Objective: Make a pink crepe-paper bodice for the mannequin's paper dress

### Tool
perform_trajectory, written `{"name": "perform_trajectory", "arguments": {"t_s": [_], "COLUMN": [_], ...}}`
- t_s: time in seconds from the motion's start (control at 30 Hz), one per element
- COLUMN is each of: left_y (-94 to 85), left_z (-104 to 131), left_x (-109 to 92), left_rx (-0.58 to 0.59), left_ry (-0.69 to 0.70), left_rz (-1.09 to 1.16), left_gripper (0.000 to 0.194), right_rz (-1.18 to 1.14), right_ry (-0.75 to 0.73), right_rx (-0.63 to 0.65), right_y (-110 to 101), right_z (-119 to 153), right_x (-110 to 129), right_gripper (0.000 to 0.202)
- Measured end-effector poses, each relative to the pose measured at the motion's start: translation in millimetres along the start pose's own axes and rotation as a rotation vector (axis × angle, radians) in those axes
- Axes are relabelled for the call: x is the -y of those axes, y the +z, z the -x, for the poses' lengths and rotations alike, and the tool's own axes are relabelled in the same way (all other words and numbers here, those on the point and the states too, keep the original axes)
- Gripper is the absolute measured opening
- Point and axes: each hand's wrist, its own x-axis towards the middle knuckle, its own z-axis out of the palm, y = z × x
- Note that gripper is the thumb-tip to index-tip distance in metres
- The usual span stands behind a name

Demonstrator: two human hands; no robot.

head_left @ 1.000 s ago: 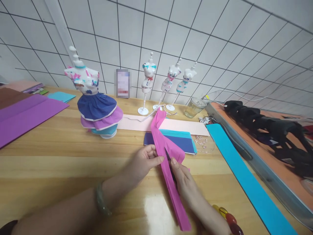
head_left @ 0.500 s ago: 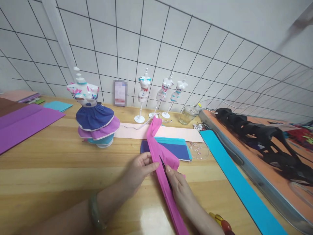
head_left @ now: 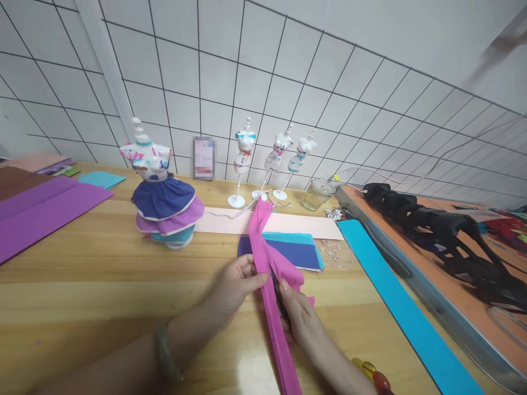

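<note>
the left hand point(head_left: 236, 282) pinches the left edge of the folded pink crepe paper strip point(head_left: 269, 285), thumb and fingers pressed together on it. the right hand point(head_left: 298, 318) is closed around dark scissors point(head_left: 276, 291), whose blades lie in the strip just at 3 o'clock of the left fingertips. the strip lies on the bench point(head_left: 102, 274), running from between the hands toward 12 o'clock, where its far end lifts up by the pale pink sheet point(head_left: 296, 222).

since a second ago the hands have barely shifted along the strip; the blades sit at nearly the same spot, a touch lower in view, while the head has tipped up a little. so the cut seems to be creeping slowly, with most of the strip uncut, as far as can be told.

at 1 o'clock of the hands stands a small glass jar point(head_left: 316, 193); what it holds cannot be told. just at 3 o'clock of the folded blue and teal paper point(head_left: 298, 251) lie loose clear beads point(head_left: 331, 251), possibly in a clear dish. at 10 o'clock stands a dressed mannequin point(head_left: 162, 195), three small mannequins point(head_left: 272, 162) behind the pale sheet, a long teal strip point(head_left: 403, 312) at 3 o'clock.
</note>
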Motion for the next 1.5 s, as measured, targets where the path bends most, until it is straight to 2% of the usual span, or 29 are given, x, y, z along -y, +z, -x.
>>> {"name": "perform_trajectory", "arguments": {"t_s": [0.1, 0.23, 0.47, 0.73, 1.13, 1.3, 1.5], "left_y": [0.0, 0.0, -2.1, -5.3, 1.3, -0.2, -1.2], "left_z": [0.4, 0.7, -0.6, -2.2, 3.0, 3.2, 2.4], "left_x": [3.6, 6.3, 7.8, 5.7, 6.3, 8.1, 8.7], "left_rx": [0.039, 0.046, 0.063, -0.002, 0.058, 0.073, 0.073], "left_ry": [0.023, 0.036, 0.042, 0.043, 0.055, 0.073, 0.076], "left_rz": [-0.062, -0.073, -0.092, -0.044, -0.08, -0.068, -0.057], "left_gripper": [0.03, 0.029, 0.03, 0.032, 0.036, 0.036, 0.036], "right_rz": [0.054, 0.055, 0.075, 0.152, 0.128, 0.108, 0.047], "right_ry": [-0.058, -0.065, -0.122, -0.138, -0.142, -0.13, -0.065], "right_rx": [-0.026, 0.004, 0.026, 0.061, -0.029, -0.005, 0.029], "right_y": [-1.6, -0.7, 0.2, -2.5, 0.5, 0.7, 2.0], "right_z": [-0.7, -4.5, -4.0, 2.3, -2.9, -1.7, -2.1], "right_x": [-1.5, -2.6, 9.9, 14.5, 11.5, 15.6, 9.6], "right_gripper": [0.058, 0.052, 0.056, 0.056, 0.061, 0.059, 0.055]}}
